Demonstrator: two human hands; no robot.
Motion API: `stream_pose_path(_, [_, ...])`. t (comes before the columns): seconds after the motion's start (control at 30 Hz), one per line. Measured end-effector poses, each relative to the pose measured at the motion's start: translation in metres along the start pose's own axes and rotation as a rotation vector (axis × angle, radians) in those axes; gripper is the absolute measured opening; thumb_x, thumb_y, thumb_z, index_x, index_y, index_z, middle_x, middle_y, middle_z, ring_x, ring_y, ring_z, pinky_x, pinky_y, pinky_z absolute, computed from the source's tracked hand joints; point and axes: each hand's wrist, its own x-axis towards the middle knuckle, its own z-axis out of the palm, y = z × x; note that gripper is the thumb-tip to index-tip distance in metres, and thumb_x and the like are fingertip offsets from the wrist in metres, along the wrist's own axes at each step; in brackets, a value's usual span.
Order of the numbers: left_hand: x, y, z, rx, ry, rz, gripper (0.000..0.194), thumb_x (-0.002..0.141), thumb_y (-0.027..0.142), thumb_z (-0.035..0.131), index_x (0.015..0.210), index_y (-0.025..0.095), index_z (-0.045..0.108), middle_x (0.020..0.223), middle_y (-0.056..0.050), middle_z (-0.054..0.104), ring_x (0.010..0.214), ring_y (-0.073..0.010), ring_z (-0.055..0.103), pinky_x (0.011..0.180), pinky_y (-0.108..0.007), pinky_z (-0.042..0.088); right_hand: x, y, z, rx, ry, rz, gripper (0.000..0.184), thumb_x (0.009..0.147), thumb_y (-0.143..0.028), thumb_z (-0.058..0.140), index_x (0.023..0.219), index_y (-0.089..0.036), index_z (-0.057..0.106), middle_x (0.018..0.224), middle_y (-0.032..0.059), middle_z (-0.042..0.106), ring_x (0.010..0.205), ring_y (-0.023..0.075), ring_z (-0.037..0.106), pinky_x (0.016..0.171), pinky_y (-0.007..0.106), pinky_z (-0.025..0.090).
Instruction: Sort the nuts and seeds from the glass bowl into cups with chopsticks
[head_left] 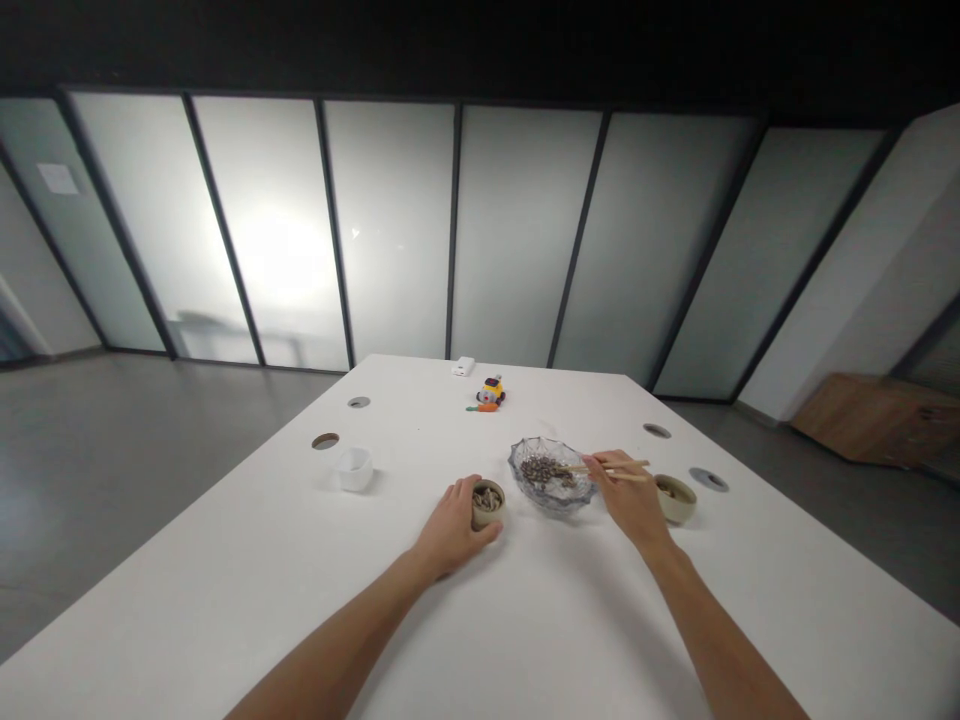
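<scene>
My left hand (455, 527) is wrapped round a small beige cup (487, 518) that stands on the white table. Small pale and dark pieces, perhaps sunflower seeds, lie inside it. In my right hand (628, 500) is a pair of wooden chopsticks (626, 464), their tips reaching into a clear glass bowl (551, 503) with a scalloped rim. Dark small pieces (541, 470) cover part of the bowl's bottom. Whether the tips pinch a piece is too small to tell. Just right of that hand stands a pale green bowl (679, 510) with some contents, partly hidden by the hand.
A white octagonal cup (355, 470) stands at the left. Farther back are a yellow toy car (492, 390), an orange toy carrot (484, 407) and a white box-shaped object (463, 367). Round cable holes (325, 441) sit along both sides of the table (480, 640).
</scene>
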Motion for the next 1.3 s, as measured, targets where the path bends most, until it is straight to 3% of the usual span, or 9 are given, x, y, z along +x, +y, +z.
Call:
stream_pose_path(0.17, [-0.001,0.001,-0.001,0.009,0.008,-0.006,0.071,0.082,0.035,0.074,0.145,0.017,0.048,0.144,-0.016,0.058,0.135,-0.0329,0.054,0.119,-0.046,0.04,-0.007,0.001,-0.008,-0.016,0.024,-0.09,0.057,0.101,-0.072,0.043,0.081,-0.024,0.067,0.084,0.0089,0.073,0.08,0.0254,0.07,0.078,0.039,0.054])
stream_pose_path(0.43, [0.0,0.0,-0.002,-0.016,0.025,0.01,0.068,0.082,0.034,0.073,0.143,0.019,0.049,0.143,-0.015,0.059,0.134,-0.0323,0.055,0.118,-0.046,0.041,-0.007,0.006,-0.008,0.012,-0.06,-0.034,0.063,0.097,-0.078,0.044,0.078,-0.024,0.071,0.084,0.0086,0.076,0.078,0.0251,0.072,0.074,0.04,0.056])
stream_pose_path(0.73, [-0.001,0.001,-0.004,-0.02,0.015,0.009,0.066,0.082,0.034,0.072,0.142,0.018,0.049,0.141,-0.016,0.06,0.133,-0.0324,0.055,0.118,-0.046,0.041,-0.008,0.004,-0.008,-0.045,0.026,-0.023,0.064,0.099,-0.076,0.041,0.082,-0.023,0.072,0.083,0.0097,0.075,0.077,0.0261,0.071,0.075,0.04,0.055])
stream_pose_path(0.97, [-0.001,0.001,-0.004,-0.024,0.03,0.012,0.066,0.082,0.034,0.073,0.142,0.02,0.05,0.14,-0.015,0.061,0.132,-0.0322,0.057,0.117,-0.046,0.042,-0.009,0.0,-0.006,-0.014,-0.086,0.001,0.064,0.1,-0.075,0.041,0.08,-0.023,0.073,0.086,0.01,0.077,0.078,0.026,0.073,0.075,0.041,0.055])
stream_pose_path(1.3, [-0.002,0.002,-0.004,-0.02,0.021,0.012,0.066,0.083,0.033,0.074,0.143,0.02,0.049,0.143,-0.014,0.059,0.135,-0.0324,0.055,0.118,-0.046,0.041,-0.007,-0.014,-0.013,0.07,0.033,0.031,0.059,0.094,-0.076,0.051,0.08,-0.023,0.073,0.083,0.0101,0.077,0.077,0.0266,0.073,0.076,0.041,0.058])
